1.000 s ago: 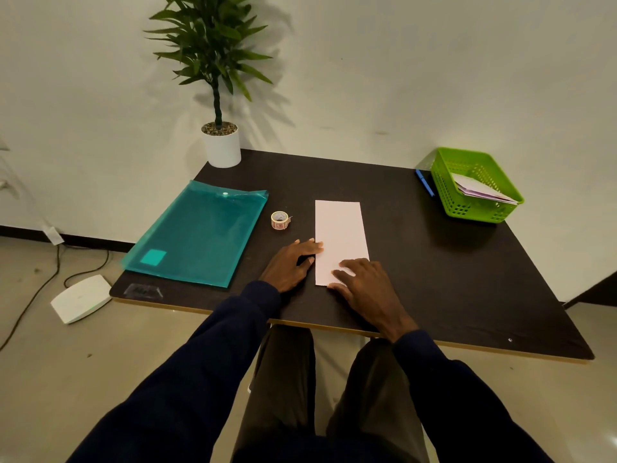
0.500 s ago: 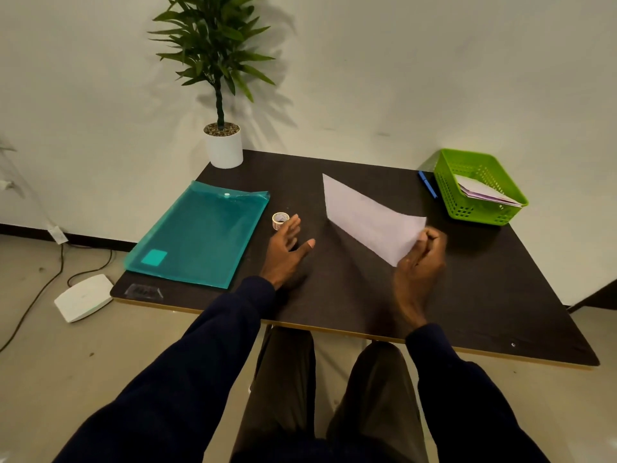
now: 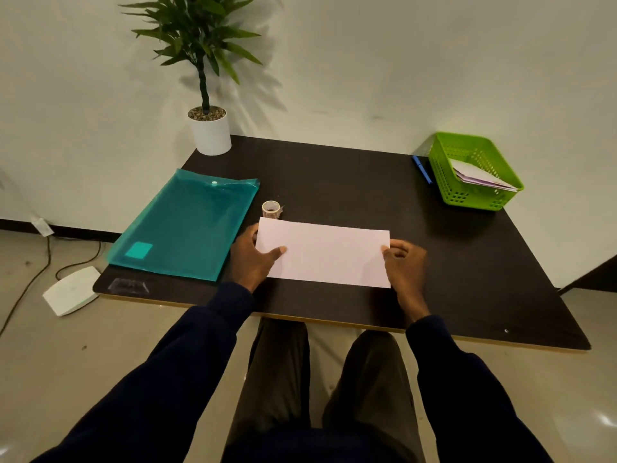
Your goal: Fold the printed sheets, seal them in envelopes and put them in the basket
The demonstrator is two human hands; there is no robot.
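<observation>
Down onto the dark rectangular table has come the long folded white paper sheet, now lying crosswise near the front edge. Left hand and right hand each pinch one end; an uneven pull could skew the next fold or knock the small tape roll just beside it.

Arms stretched forward: left hand pinches the sheet, thumb on top; right hand grips its opposite end.
</observation>
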